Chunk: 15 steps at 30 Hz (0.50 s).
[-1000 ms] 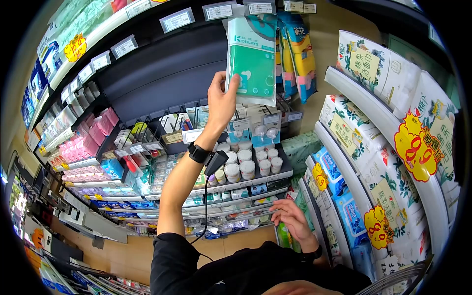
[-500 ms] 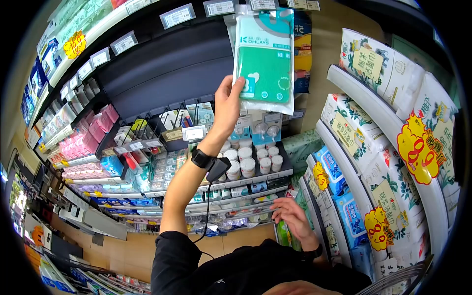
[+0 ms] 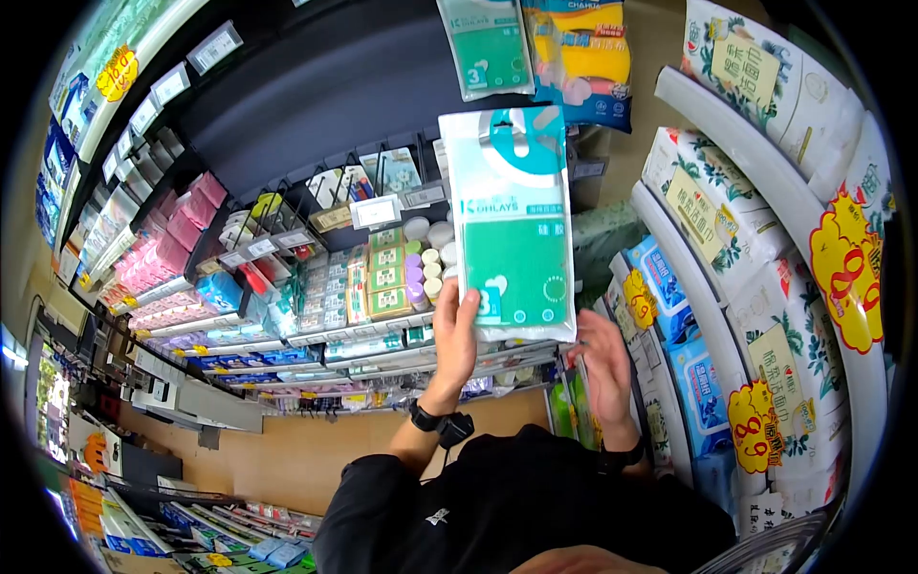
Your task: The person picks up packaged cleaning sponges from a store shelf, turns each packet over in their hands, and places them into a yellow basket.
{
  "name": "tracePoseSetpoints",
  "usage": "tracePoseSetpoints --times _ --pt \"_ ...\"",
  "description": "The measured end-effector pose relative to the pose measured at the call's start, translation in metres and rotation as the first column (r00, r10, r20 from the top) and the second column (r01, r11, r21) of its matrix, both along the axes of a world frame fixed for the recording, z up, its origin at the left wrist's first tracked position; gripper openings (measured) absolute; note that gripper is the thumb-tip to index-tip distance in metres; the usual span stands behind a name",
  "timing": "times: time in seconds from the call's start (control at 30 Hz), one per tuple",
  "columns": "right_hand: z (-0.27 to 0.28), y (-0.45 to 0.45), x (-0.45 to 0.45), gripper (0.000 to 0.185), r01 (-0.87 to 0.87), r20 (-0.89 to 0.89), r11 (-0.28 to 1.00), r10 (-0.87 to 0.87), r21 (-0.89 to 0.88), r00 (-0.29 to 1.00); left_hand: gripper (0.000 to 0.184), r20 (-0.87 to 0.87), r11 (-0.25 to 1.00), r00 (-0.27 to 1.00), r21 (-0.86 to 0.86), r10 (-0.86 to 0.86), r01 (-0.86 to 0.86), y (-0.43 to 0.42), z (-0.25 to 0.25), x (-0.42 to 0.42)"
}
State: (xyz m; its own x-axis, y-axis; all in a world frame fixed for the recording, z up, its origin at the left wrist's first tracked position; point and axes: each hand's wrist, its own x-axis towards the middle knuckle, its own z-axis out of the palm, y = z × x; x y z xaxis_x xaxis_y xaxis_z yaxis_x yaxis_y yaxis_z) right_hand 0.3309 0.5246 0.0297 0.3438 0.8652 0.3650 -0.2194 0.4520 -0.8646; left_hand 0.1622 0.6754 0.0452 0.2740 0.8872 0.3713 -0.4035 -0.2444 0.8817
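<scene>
The left hand (image 3: 455,337) pinches the green pack (image 3: 516,263) at its seven o'clock corner, and the right hand (image 3: 606,365), loosely curled, sits near five o'clock! A matching pack (image 3: 490,59) hangs at twelve, a yellow-and-blue pack (image 3: 597,63) at one, white leaf-print packs (image 3: 696,206) at three, pink packets (image 3: 184,228) at nine.

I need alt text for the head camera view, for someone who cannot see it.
Someone's left hand holds a green and white packet by its lower left corner; the right hand is close to its lower right corner. A similar packet hangs behind it, with stocked shop shelves around.
</scene>
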Motion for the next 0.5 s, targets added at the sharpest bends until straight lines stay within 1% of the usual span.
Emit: tracePoseSetpoints --times 0.03,0.07,0.1,0.13,0.17,0.2,0.27,0.3,0.33,0.37,0.4,0.47,0.5 --pt "0.002 0.002 -0.002 0.056 0.056 0.047 0.998 -0.057 0.005 0.997 0.022 -0.005 1.0 1.0 -0.01 0.002 -0.003 -0.01 -0.005 -0.002" --pt "0.002 0.004 -0.003 0.056 0.057 0.043 0.998 -0.057 -0.008 0.997 0.022 -0.011 1.0 1.0 -0.02 0.005 -0.006 -0.019 -0.011 -0.004" --pt "0.002 0.006 -0.005 0.058 0.071 0.046 0.997 -0.072 0.008 0.996 0.022 0.024 0.995 0.998 -0.083 -0.052 0.054 -0.025 -0.02 -0.008" --pt "0.001 0.006 -0.007 0.06 0.082 0.049 0.996 -0.083 0.022 0.995 0.022 0.027 0.994 0.998 -0.09 -0.055 0.057 -0.032 -0.029 -0.009" --pt "-0.003 0.006 -0.006 0.062 0.057 0.077 0.998 -0.058 0.016 0.995 0.022 0.018 0.993 0.998 -0.093 -0.065 0.067 -0.038 -0.035 -0.011" --pt "0.003 0.007 -0.011 0.06 0.048 0.082 0.998 -0.051 0.037 0.995 0.022 0.01 0.992 0.997 -0.096 -0.075 0.075 -0.045 -0.041 -0.013" --pt "0.003 0.006 -0.018 0.058 0.085 0.096 0.995 -0.089 0.047 0.991 0.021 -0.003 0.986 0.993 -0.124 -0.117 0.115 -0.055 -0.051 -0.019" --pt "0.002 0.004 -0.022 0.057 0.125 0.087 0.992 -0.127 0.036 0.988 0.021 -0.01 0.984 0.992 -0.134 -0.124 0.122 -0.061 -0.05 -0.021" --pt "0.0 0.003 -0.026 0.057 0.126 0.081 0.992 -0.128 0.029 0.988 0.02 -0.016 0.981 0.991 -0.141 -0.135 0.131 -0.066 -0.048 -0.023" --pt "-0.003 0.001 -0.028 0.056 0.152 0.086 0.988 -0.153 0.02 0.984 0.031 -0.045 0.976 0.982 -0.132 -0.181 0.174 -0.066 -0.056 -0.03" --pt "-0.005 -0.001 -0.031 0.056 0.178 0.092 0.984 -0.179 0.012 0.98 0.031 -0.048 0.975 0.982 -0.136 -0.185 0.177 -0.068 -0.051 -0.033" --pt "-0.006 -0.007 -0.036 0.055 0.171 0.075 0.985 -0.17 -0.01 0.983 0.046 -0.002 0.987 0.988 -0.041 -0.155 0.155 -0.073 -0.035 -0.038" --pt "-0.006 -0.011 -0.039 0.055 0.143 0.065 0.989 -0.14 -0.034 0.988 0.057 -0.008 0.98 0.98 -0.035 -0.197 0.197 -0.07 -0.037 -0.048"
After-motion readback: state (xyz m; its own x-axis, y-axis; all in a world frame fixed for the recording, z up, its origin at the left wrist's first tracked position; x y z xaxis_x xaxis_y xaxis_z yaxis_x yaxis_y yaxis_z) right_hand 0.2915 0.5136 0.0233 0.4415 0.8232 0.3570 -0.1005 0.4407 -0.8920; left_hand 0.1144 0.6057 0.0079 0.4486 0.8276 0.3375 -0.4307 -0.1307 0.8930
